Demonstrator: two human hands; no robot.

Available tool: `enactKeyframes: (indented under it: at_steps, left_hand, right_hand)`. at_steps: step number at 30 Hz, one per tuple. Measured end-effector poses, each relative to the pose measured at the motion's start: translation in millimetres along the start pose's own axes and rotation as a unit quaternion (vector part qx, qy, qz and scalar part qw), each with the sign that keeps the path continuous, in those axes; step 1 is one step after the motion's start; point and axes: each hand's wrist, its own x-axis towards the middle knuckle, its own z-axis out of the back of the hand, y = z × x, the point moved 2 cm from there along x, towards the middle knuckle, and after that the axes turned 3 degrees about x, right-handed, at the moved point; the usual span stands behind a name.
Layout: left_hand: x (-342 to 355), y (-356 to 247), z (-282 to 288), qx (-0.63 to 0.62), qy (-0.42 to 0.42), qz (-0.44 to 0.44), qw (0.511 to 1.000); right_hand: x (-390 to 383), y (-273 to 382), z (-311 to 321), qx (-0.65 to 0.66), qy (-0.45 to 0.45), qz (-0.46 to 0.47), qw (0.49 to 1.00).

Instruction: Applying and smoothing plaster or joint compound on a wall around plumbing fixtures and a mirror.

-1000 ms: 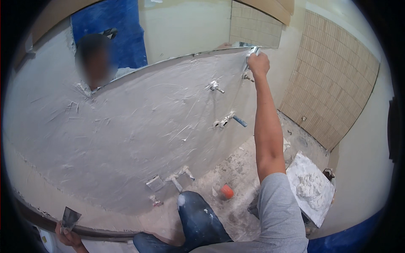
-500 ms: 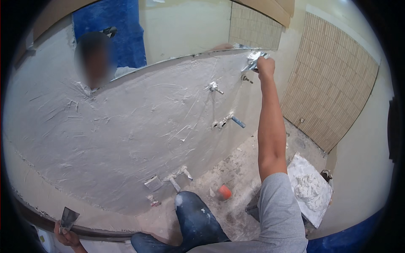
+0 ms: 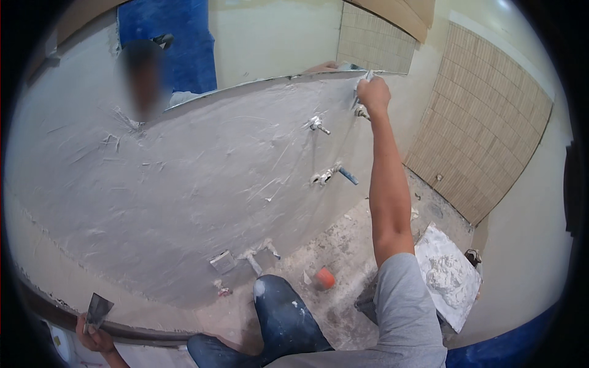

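At the far end of my outstretched right arm, my right hand (image 3: 374, 95) is closed on a metal plastering trowel. Its blade (image 3: 357, 97) is seen nearly edge-on against the wall, just under the mirror's lower edge. Wet-looking grey plaster (image 3: 202, 165) covers the wall, with ridges and scrape marks. Low at the left, my left hand (image 3: 95, 338) grips a putty knife (image 3: 99, 309), blade up and away from the plastered wall. The mirror (image 3: 264, 46) reflects a person and a blue sheet.
Pipe fittings (image 3: 318, 126) and a blue pipe stub (image 3: 348, 176) stick out of the wall. On the right, a white board (image 3: 460, 314) bears a heap of plaster (image 3: 446, 273). An orange cup (image 3: 325, 278) lies on the dusty floor. Ribbed tiles (image 3: 481, 116) line the far wall.
My right hand has shifted slightly left, and the trowel blade has turned from face-on with white plaster showing to nearly edge-on. My left hand stays low with the putty knife.
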Motion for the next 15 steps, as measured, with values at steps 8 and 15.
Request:
enactKeyframes:
  at_steps: [8, 15]
  left_hand:
    - [2, -3, 0, 0.005, 0.014, 0.015, 1.0]
    - [-4, 8, -1, 0.014, -0.014, -0.012, 1.0]
  right_hand:
    - [-65, 35, -3, 0.026, 0.024, 0.076, 0.996]
    - [-85, -2, 36, 0.106, 0.002, 0.037, 0.994]
